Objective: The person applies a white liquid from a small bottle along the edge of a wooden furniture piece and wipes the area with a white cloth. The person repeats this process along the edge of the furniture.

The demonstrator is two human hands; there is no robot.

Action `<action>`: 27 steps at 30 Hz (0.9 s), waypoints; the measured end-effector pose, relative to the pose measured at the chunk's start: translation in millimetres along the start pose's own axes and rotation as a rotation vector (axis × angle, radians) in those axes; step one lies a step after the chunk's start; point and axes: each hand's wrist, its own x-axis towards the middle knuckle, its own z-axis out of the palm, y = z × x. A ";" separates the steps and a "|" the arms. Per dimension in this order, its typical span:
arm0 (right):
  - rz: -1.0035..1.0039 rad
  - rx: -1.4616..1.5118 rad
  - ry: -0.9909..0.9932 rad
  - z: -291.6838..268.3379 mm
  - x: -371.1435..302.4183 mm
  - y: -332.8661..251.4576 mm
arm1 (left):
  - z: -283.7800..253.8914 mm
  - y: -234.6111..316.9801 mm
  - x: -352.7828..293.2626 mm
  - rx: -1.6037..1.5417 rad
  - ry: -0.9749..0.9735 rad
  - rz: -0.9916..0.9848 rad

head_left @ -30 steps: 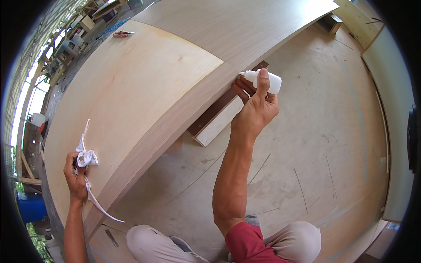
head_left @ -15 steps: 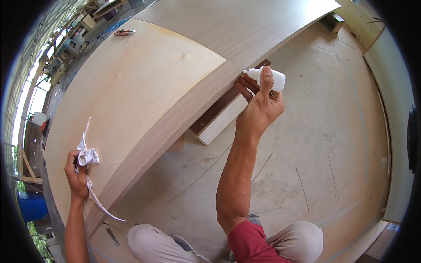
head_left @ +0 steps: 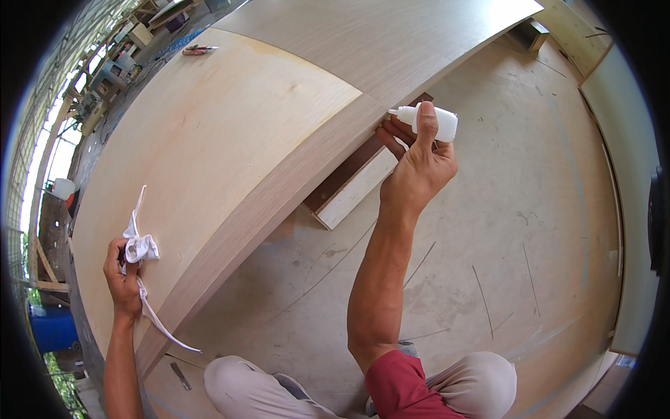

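Note:
My right hand (head_left: 423, 157) is closed round a small white squeeze bottle (head_left: 445, 124), thumb along its side. The bottle lies nearly level, its narrow nozzle pointing left at the front edge of a wood panel (head_left: 209, 133). That edge carries a light grey-brown wood-grain strip (head_left: 279, 181), and a sheet of like grain (head_left: 349, 49) covers the panel's far part. At the near left, my left hand (head_left: 124, 279) grips a bunched white cloth (head_left: 142, 248) over the bare panel. Thin strands of the cloth trail up and down from it.
A red-handled tool (head_left: 199, 50) lies on the panel's far left edge. Under the panel is a wooden support (head_left: 356, 181). On the floor board (head_left: 488, 230) lie several thin strips and a flat metal piece (head_left: 180, 376). A pale upright panel (head_left: 628, 140) stands at the right.
My right hand and the bottle have shifted very slightly to the right in the picture. My left hand keeps its place with the cloth.

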 end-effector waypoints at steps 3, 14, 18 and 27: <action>-0.004 -0.003 -0.012 -0.1 1.1 -0.6 | 1.4 2.9 -0.3 -0.027 0.002 -0.027; -0.003 -0.019 -0.014 0.3 0.9 -1.6 | 0.4 -0.9 -0.5 -0.034 -0.005 -0.015; -0.017 -0.024 -0.018 -1.2 2.0 0.8 | 2.6 1.7 0.1 -0.032 0.002 -0.022; -0.047 -0.031 -0.032 -0.4 1.4 0.5 | 1.1 2.9 0.8 -0.026 -0.017 0.000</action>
